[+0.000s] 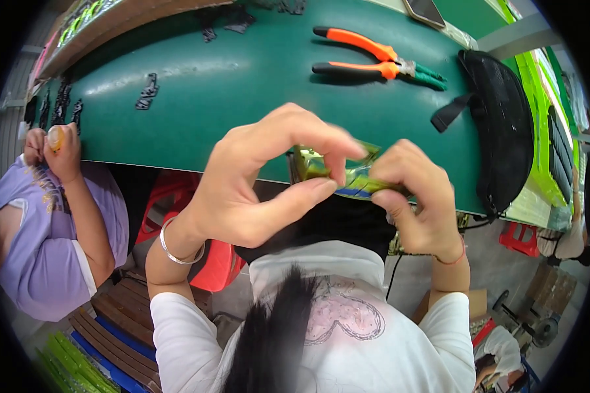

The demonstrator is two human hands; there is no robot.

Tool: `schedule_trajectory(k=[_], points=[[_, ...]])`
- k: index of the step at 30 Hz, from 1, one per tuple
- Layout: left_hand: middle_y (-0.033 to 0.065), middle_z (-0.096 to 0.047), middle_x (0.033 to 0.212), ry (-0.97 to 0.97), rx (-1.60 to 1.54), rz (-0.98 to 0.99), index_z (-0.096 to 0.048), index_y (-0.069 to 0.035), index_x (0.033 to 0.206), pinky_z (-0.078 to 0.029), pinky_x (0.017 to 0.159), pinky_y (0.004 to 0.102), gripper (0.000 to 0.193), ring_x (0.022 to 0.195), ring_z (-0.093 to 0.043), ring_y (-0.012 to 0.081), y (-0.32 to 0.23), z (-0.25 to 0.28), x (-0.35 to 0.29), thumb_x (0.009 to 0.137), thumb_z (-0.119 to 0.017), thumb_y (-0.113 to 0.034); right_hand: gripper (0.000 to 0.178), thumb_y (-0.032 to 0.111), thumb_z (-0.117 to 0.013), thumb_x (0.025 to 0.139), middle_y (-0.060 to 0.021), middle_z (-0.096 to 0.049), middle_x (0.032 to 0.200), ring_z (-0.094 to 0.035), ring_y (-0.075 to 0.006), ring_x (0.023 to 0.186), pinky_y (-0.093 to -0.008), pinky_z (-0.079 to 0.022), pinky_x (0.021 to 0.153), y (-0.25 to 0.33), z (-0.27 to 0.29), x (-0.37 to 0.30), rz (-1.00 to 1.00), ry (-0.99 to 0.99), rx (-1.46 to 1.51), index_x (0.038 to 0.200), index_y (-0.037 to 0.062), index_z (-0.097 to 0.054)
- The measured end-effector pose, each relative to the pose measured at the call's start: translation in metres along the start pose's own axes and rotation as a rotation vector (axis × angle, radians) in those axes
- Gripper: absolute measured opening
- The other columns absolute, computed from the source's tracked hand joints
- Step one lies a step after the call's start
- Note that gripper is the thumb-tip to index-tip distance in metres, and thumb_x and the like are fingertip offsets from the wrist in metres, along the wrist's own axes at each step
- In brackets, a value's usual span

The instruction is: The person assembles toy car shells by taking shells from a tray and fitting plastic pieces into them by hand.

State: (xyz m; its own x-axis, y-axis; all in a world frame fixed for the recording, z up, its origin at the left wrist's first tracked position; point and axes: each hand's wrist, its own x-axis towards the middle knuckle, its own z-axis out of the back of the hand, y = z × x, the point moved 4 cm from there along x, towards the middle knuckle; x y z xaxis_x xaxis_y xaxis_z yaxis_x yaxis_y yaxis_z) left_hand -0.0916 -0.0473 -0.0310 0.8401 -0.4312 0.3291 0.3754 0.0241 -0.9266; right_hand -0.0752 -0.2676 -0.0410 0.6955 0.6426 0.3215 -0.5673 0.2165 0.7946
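A small shiny green packet (356,185), with a blue patch along its near side, is held between my two hands at the table's near edge. My right hand (418,196) grips its right end, thumb and curled fingers pressed together. At the packet's left part, the thumb and bent fingers of my left hand (259,177) close in a pinch; one finger is smeared by motion. My fingers hide much of the packet, and its contents cannot be made out. Beyond my hands lie pliers (390,65) with orange and black handles and green-covered jaws.
A black pouch (501,124) with a strap lies at the table's right end. Small black pieces (147,92) are scattered across the green table (242,85). Far right, a phone (426,11) rests. At left, a person in purple (65,229) holds something orange. A red stool (213,268) stands below.
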Motion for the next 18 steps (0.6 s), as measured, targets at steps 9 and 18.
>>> schedule_trajectory(k=[9,18], points=[[0.0102,-0.076,0.095,-0.534,1.207,0.014,-0.077,-0.005,0.098,-0.055,0.079,0.0395,0.008,0.091,-0.07,0.0298,0.051,0.13,0.007,0.09,-0.074,-0.007,0.026,0.0,-0.076,0.071,-0.0087,-0.065,0.096,-0.062,-0.0282,0.085,-0.041,-0.052,0.075,-0.018,-0.033,-0.011,0.296,-0.066,-0.453,0.096,0.0003,-0.068],[0.0105,-0.076,0.098,-0.512,1.367,0.145,-0.077,-0.003,0.1,-0.058,0.083,0.0409,0.012,0.094,-0.072,0.0323,0.08,0.15,0.03,0.094,-0.07,-0.011,0.037,-0.001,-0.08,0.079,-0.0135,-0.065,0.112,-0.06,-0.0355,0.102,-0.0429,-0.052,0.089,-0.028,-0.009,-0.007,0.007,-0.222,-0.404,0.114,0.0005,-0.068]])
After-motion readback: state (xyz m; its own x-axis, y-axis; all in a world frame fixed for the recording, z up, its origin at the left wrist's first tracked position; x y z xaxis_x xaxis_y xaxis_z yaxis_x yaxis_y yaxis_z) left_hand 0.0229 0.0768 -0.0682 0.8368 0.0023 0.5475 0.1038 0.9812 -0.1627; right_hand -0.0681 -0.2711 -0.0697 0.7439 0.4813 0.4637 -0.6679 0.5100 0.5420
